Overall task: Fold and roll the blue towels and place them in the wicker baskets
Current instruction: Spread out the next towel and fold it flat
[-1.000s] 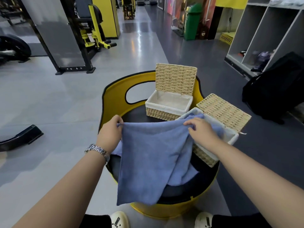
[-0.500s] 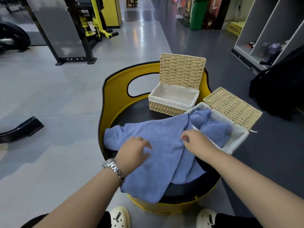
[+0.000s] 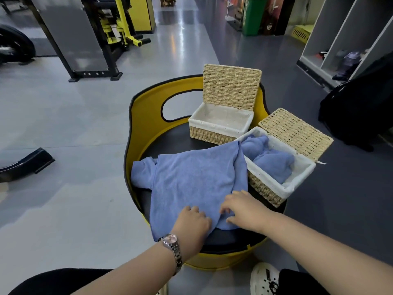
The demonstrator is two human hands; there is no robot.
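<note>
A blue towel (image 3: 195, 179) lies spread on a round black seat (image 3: 170, 139), overhanging the front edge. Left hand (image 3: 192, 223) and right hand (image 3: 244, 209) rest on its near edge, fingers apparently flat, not gripping. Risk: the overhang could slide off w/ a careless fold.

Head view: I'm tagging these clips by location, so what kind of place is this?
Most likely a gym. A yellow and black weight machine stands on the smooth grey floor, open locker cubbies line the right wall, and the wicker baskets sit on a yellow padded seat.
</note>
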